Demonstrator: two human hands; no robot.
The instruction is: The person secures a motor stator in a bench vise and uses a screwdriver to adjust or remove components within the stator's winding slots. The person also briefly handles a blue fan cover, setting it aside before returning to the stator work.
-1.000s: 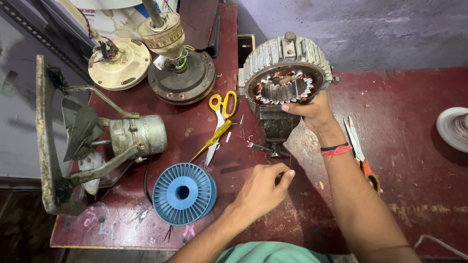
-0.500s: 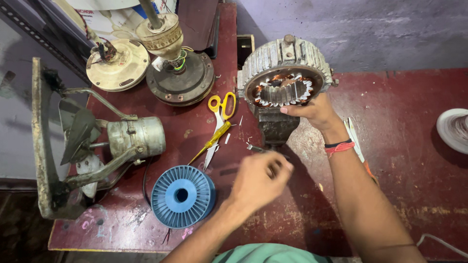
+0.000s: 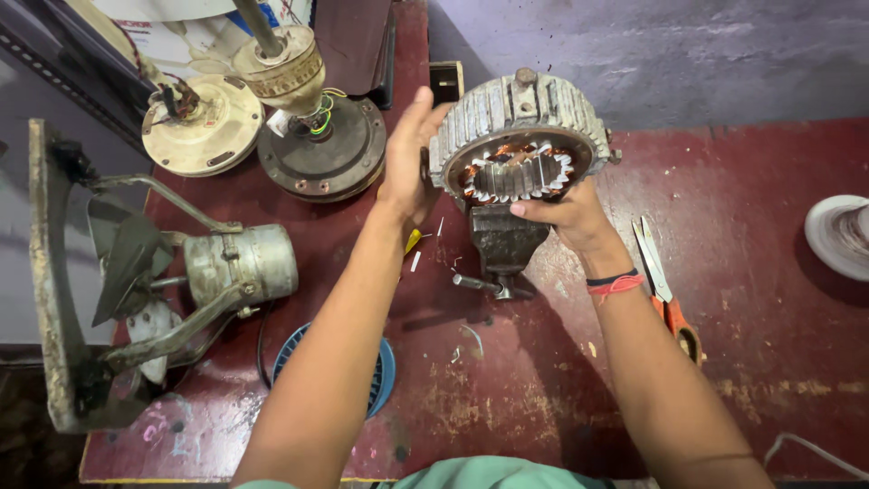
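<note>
With the left hand (image 3: 409, 158) flat and open against the side of the ribbed motor stator (image 3: 520, 136), which sits in a small vise (image 3: 501, 243) on the red counter (image 3: 751, 299), and the right hand (image 3: 563, 213) with its fingers closed on the lower rim, it seems wise to brace evenly and keep clear of the copper windings (image 3: 507, 156).

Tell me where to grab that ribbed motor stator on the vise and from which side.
Grip the motor stator by its ribbed outer shell, one palm on each flank, coming in from left and right. The open face shows copper windings and toothed core, so probably keep fingers off those. The left hand and right hand already flank it above the vise.
</note>
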